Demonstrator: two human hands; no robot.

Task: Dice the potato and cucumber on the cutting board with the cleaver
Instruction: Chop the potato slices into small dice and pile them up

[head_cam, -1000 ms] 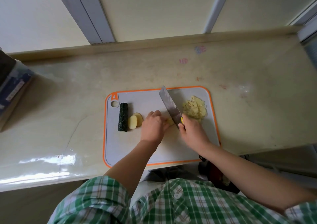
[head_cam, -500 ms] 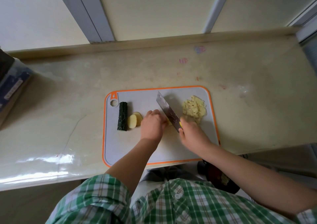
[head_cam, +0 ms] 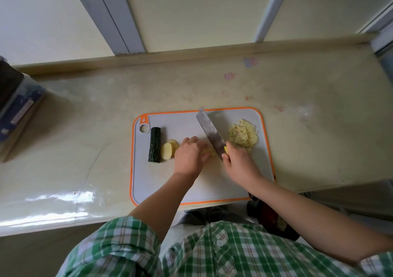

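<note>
A grey cutting board (head_cam: 191, 189) with an orange rim lies at the counter's front edge. On its left lie a dark green cucumber piece (head_cam: 154, 144) and potato slices (head_cam: 169, 151). My left hand (head_cam: 190, 155) curls over a potato piece (head_cam: 209, 151) at the board's middle, mostly hiding it. My right hand (head_cam: 239, 163) grips the cleaver's handle; the cleaver (head_cam: 209, 133) angles up to the far left, its blade right beside my left fingers. A heap of diced potato (head_cam: 243, 136) sits on the board's right.
The beige counter (head_cam: 308, 140) stretches to both sides, with a raised ledge at the back. A box-like object (head_cam: 14, 111) stands at the far left. Below the counter edge by my right arm is a dark red container (head_cam: 274, 219).
The cleaver blade dipped toward the board half a second ago and now stands higher and further out again. Both hands stay in about the same spot on the potato piece.
</note>
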